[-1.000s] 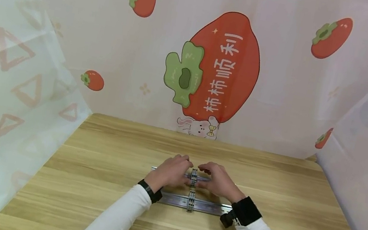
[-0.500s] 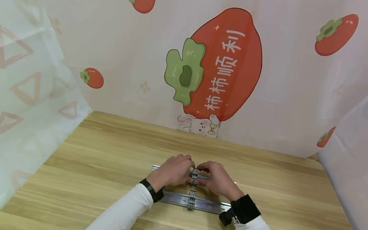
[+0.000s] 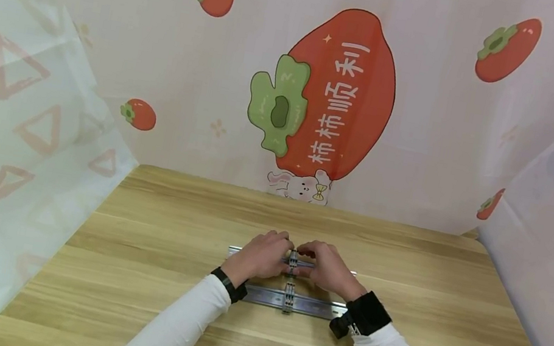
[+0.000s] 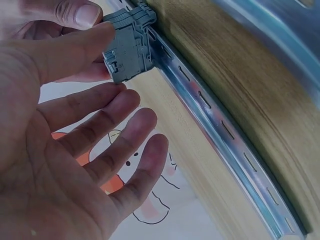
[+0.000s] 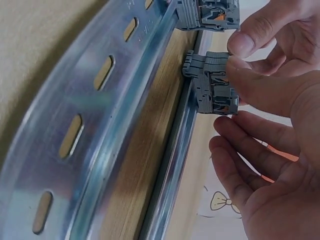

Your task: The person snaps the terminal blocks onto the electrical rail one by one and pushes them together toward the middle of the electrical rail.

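Head view: two hands meet over the far slotted silver metal rail point(image 3: 335, 269) on the light wooden table point(image 3: 162, 227); a second, nearer slotted silver metal rail point(image 3: 260, 297) lies parallel, just in front of the wrists, with its own small grey plastic terminal block point(image 3: 289, 297) clipped at mid-length
Left hand point(image 3: 262, 257): thumb and forefinger pinch the grey plastic terminal block point(image 3: 293, 261) seated on the far rail; the other three fingers lie spread and straight, apart from one another
Left wrist view: the held terminal block point(image 4: 131, 47) sits at the rail's end of view, the forefinger point(image 4: 65, 52) laid along its side, a thumb tip point(image 4: 80, 12) above it; the far rail point(image 4: 220, 135) runs away along the table edge
Right hand point(image 3: 328, 268): thumb and forefinger pinch the same block from the opposite side; the remaining fingers are loosely extended and apart
Right wrist view: the held block point(image 5: 212, 82) is hooked on the far rail point(image 5: 172, 165); a thumb tip point(image 5: 245, 42) presses at its top; the nearer rail point(image 5: 95, 100) fills the foreground, with its block point(image 5: 207, 12) at the top edge
Sleeves: long white sleeves; a black band on the left wrist point(image 3: 227, 285); a black strap with a small camera on the right wrist point(image 3: 363, 315)
Backdrop: pale translucent curtain printed with red persimmons point(image 3: 335, 93)
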Tool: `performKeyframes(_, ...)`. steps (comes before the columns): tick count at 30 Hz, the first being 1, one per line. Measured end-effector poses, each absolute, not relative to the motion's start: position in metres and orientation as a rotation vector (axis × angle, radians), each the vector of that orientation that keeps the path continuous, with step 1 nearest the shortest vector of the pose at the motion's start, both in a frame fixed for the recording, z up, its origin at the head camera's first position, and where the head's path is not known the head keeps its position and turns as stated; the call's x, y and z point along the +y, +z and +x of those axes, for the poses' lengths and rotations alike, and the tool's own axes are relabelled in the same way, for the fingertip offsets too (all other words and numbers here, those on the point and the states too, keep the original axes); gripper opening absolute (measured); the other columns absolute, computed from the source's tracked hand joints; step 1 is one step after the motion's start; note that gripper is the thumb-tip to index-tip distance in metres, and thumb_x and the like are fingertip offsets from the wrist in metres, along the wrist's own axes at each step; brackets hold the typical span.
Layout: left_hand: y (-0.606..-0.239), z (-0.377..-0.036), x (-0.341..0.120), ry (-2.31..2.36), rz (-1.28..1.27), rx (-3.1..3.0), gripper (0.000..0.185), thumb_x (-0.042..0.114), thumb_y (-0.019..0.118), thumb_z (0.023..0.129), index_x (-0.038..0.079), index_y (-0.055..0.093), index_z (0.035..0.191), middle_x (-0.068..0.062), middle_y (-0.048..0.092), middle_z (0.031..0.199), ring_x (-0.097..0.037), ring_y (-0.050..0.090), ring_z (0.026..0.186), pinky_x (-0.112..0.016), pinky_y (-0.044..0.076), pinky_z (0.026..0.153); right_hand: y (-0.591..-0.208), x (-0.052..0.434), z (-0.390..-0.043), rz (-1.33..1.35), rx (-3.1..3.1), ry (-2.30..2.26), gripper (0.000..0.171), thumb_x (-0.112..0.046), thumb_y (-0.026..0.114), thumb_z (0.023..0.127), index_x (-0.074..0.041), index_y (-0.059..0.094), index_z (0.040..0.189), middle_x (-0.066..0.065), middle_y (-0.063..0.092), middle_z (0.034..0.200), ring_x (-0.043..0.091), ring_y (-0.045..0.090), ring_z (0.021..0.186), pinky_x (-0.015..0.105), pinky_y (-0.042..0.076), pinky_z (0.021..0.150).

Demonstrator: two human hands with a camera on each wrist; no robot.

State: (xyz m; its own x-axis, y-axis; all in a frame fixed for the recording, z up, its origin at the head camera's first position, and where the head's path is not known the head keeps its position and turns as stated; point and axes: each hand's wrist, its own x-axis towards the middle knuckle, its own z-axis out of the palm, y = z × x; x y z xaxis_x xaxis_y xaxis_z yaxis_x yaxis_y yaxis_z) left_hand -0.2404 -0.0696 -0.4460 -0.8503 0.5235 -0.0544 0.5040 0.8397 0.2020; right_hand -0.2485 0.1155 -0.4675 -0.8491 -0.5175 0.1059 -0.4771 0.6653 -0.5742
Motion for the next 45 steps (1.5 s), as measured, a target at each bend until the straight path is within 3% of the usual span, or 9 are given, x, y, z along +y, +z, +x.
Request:
performKeyframes(6, -0.443, -0.237, -0.071, 0.257, 0.767, 2.924, 0.052, 0.04, 0.066, 0.086, 0.01, 0.056, 0.128, -0.006, 0.053, 0.121, -0.025, 0.05, 0.111, -0.041, 0.046, 0.085, -0.462, 0.122, -0.244, -0.808, 2.774, -0.974, 0.054, -0.022, 0.077, 0.078, -0.003, 0.058, 0.124, 0.01, 0.061, 0.115, 0.027, 0.057, 0.106, 0.041, 0.047, 0.087)
performKeyframes(9, -0.439, -0.232, -0.073, 0.292, 0.775, 2.936, 0.051, 0.037, 0.066, 0.087, 0.01, 0.055, 0.129, -0.006, 0.053, 0.122, -0.026, 0.05, 0.113, -0.042, 0.045, 0.088, -0.457, 0.126, -0.239, -0.825, 2.772, -1.016, 0.05, -0.021, 0.076, 0.079, -0.002, 0.059, 0.121, 0.012, 0.061, 0.114, 0.029, 0.057, 0.106, 0.045, 0.046, 0.087)
performKeyframes(13, -0.434, -0.218, -0.081, 0.369, 0.862, 2.883, 0.042, 0.031, 0.068, 0.086, 0.011, 0.061, 0.123, -0.003, 0.056, 0.114, -0.021, 0.054, 0.103, -0.036, 0.048, 0.082, -0.453, 0.133, -0.226, -0.93, 2.716, -1.068, 0.037, -0.019, 0.076, 0.079, -0.003, 0.065, 0.111, 0.01, 0.064, 0.104, 0.028, 0.06, 0.096, 0.045, 0.049, 0.081)
performKeyframes(17, -0.433, -0.205, -0.087, 0.411, 0.955, 2.78, 0.044, 0.032, 0.073, 0.081, 0.011, 0.064, 0.119, -0.002, 0.057, 0.108, -0.014, 0.055, 0.092, -0.029, 0.048, 0.076, -0.454, 0.137, -0.21, -1.054, 2.612, -1.031, 0.042, -0.025, 0.08, 0.075, -0.004, 0.065, 0.109, 0.007, 0.064, 0.102, 0.024, 0.06, 0.092, 0.04, 0.05, 0.079)
performKeyframes(24, -0.44, -0.188, -0.086, 0.46, 0.975, 2.766, 0.052, 0.045, 0.076, 0.074, 0.01, 0.066, 0.112, 0.0, 0.059, 0.107, -0.012, 0.054, 0.093, -0.027, 0.046, 0.074, -0.467, 0.134, -0.197, -1.043, 2.595, -0.948, 0.047, -0.037, 0.079, 0.073, -0.008, 0.066, 0.108, 0.001, 0.064, 0.102, 0.015, 0.061, 0.093, 0.032, 0.05, 0.08)
performKeyframes(31, -0.45, -0.187, -0.085, 0.396, 0.967, 2.859, 0.048, 0.045, 0.076, 0.075, 0.011, 0.066, 0.109, 0.001, 0.059, 0.104, -0.014, 0.055, 0.095, -0.03, 0.047, 0.078, -0.473, 0.128, -0.198, -1.016, 2.659, -0.939, 0.046, -0.035, 0.079, 0.074, -0.009, 0.066, 0.11, 0.0, 0.065, 0.104, 0.014, 0.061, 0.094, 0.032, 0.05, 0.08)
performKeyframes(45, -0.452, -0.192, -0.083, 0.382, 1.011, 2.88, 0.044, 0.041, 0.076, 0.076, 0.01, 0.066, 0.106, 0.004, 0.055, 0.096, -0.009, 0.051, 0.082, -0.025, 0.045, 0.07, -0.469, 0.125, -0.201, -1.049, 2.683, -0.946, 0.042, -0.028, 0.081, 0.073, -0.007, 0.066, 0.106, 0.003, 0.065, 0.101, 0.017, 0.062, 0.091, 0.033, 0.051, 0.077)
